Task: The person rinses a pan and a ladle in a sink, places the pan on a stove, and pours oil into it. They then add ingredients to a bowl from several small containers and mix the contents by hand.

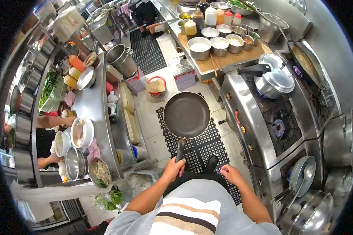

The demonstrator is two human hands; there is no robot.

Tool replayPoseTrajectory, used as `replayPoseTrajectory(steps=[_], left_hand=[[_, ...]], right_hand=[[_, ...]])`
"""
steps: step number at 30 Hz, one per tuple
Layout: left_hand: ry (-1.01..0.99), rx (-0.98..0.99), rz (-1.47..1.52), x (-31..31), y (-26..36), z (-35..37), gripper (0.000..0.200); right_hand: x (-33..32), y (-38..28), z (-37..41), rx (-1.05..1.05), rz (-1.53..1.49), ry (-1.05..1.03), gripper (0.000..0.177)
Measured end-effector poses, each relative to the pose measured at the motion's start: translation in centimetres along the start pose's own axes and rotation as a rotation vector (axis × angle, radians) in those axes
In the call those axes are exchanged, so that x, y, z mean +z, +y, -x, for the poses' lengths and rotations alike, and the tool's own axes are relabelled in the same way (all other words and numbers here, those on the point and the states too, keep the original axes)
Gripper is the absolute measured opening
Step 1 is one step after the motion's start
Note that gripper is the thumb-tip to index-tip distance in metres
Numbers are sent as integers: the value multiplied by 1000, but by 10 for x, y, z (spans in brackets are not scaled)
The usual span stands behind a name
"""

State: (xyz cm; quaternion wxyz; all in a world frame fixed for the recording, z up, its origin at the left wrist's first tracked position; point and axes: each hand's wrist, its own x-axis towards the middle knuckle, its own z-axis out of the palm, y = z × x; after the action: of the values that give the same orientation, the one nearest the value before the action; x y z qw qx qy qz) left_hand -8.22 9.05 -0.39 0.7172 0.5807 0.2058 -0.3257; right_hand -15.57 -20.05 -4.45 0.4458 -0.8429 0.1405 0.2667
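A dark frying pan [187, 114] hangs over the floor mat in front of the body. My left hand [173, 169] is wrapped round its black handle [180, 150]. The pan looks empty inside. To the right of the handle, my right hand [230, 174] is held near the waist with its fingers curled together; whether anything small is between them cannot be made out. A striped cloth [186, 217] lies at the chest, below both hands.
On the right, the stove [259, 129] has a lit burner [278, 127] and a pressure cooker [276, 78]. Sauce bottles [210, 16] and metal bowls [199, 47] stand at the top. At left, a co-worker's hands [55, 158] touch bowls beside a steel counter [88, 105]. Another person's legs show at the top.
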Motion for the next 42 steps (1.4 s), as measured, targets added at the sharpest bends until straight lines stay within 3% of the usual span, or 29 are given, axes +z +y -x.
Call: replayPoseTrajectory(steps=[3, 6, 14, 19, 22, 26, 32, 33, 34, 37, 42], left_hand=[[65, -58, -98, 32, 2, 2, 17], [89, -60, -139, 55, 8, 0, 18], [134, -77, -221, 90, 7, -4, 18], [65, 14, -400, 101, 13, -12, 22], [53, 29, -681, 109, 30, -24, 23], [-102, -22, -726, 116, 44, -57, 20], [-531, -63, -865, 150, 64, -120, 23], [-583, -149, -885, 156, 50, -147, 26], [-715, -104, -924, 175, 54, -154, 29], [-860, -246, -747, 230, 31, -188, 25], [-913, -267, -695, 317, 6, -211, 22]], right_hand=[[-11, 34, -21, -83, 36, -12, 32], [-33, 27, -38, -145, 83, 5, 25], [-62, 22, -64, -254, 97, -63, 31], [-66, 41, -60, -228, 192, -69, 29], [-70, 55, -43, -59, 81, -11, 31], [-67, 61, -23, 68, 36, 67, 30], [-16, 70, 15, 151, -202, 283, 33], [-13, 67, 22, 225, -208, 327, 33], [-10, 63, 28, 301, -217, 366, 32], [6, 58, 45, 453, -311, 480, 33], [33, 37, 80, 464, -398, 635, 33]])
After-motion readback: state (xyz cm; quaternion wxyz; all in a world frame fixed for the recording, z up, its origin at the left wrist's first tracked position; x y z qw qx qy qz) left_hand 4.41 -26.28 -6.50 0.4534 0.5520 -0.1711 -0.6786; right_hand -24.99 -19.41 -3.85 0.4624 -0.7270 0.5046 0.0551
